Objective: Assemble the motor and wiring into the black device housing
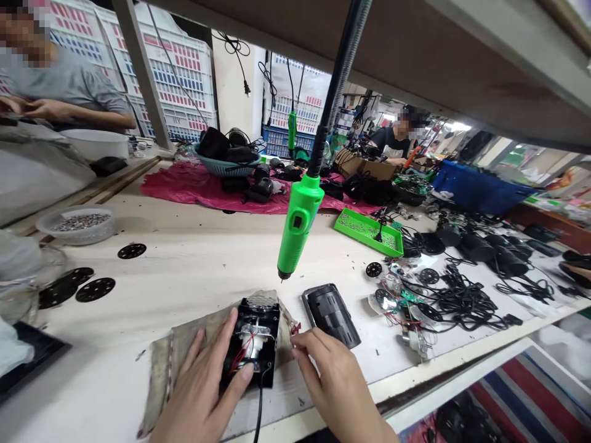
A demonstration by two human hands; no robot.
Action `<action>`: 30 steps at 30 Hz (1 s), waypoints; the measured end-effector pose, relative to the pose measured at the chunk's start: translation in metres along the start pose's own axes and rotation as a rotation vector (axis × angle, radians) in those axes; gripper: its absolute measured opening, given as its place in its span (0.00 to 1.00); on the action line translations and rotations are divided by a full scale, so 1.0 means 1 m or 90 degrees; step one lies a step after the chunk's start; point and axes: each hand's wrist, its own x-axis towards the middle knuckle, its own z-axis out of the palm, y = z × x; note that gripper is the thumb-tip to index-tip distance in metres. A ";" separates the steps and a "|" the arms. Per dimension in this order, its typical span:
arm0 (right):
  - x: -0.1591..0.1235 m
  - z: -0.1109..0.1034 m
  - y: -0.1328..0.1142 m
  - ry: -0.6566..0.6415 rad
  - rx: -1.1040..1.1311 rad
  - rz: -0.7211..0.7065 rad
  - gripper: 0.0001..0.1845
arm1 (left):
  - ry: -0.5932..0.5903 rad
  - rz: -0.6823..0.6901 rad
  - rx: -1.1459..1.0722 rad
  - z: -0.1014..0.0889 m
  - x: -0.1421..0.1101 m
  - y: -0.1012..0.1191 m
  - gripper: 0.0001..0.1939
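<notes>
My left hand [205, 384] rests on an open black plastic housing [264, 314], with the thumb lying across its inside near red wires and a small motor [253, 341]. The housing sits on a worn, folded cloth pad [161, 369], and a black cable [258, 418] runs from it toward me. My right hand [335, 387] is beside the housing, its fingertips close together at a small red-marked piece [295, 328]. Whether they grip it is hidden. Just beyond lies a black casing half [330, 315]. A green electric screwdriver [299, 221] hangs above, its tip clear of the housing.
Black discs [132, 250] and a bowl of screws [76, 224] lie left. A green tray [367, 232] and tangled cables [457, 301] spread right. Behind stand a basket [226, 161] on pink cloth [203, 191], a co-worker [60, 86] at left, another [397, 138] farther back.
</notes>
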 end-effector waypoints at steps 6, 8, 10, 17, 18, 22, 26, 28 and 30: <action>0.007 0.006 -0.006 0.013 0.004 -0.017 0.08 | -0.031 0.015 0.016 -0.002 -0.001 -0.001 0.29; 0.015 0.005 -0.010 0.004 -0.035 -0.036 0.05 | -0.028 0.010 0.025 -0.001 -0.001 -0.002 0.28; 0.025 0.003 -0.015 -0.017 -0.107 -0.053 0.01 | -0.020 0.030 0.034 -0.002 0.000 -0.003 0.29; 0.048 0.006 -0.017 -0.074 -0.237 -0.205 0.12 | -0.010 0.104 0.079 -0.004 0.005 -0.004 0.31; 0.048 0.007 -0.015 -0.072 -0.238 -0.226 0.13 | -0.011 0.101 0.082 -0.003 0.005 -0.004 0.31; 0.048 0.006 -0.012 -0.049 -0.235 -0.248 0.12 | -0.003 0.095 0.084 -0.003 0.007 -0.003 0.34; 0.055 0.003 -0.014 -0.084 -0.222 -0.228 0.10 | 0.012 0.123 0.084 -0.003 0.011 -0.005 0.43; 0.058 0.001 -0.016 -0.069 -0.216 -0.273 0.12 | 0.007 0.130 0.089 -0.002 0.012 -0.005 0.48; 0.059 -0.003 -0.017 -0.039 -0.205 -0.319 0.14 | 0.006 0.116 0.087 -0.001 0.013 -0.006 0.49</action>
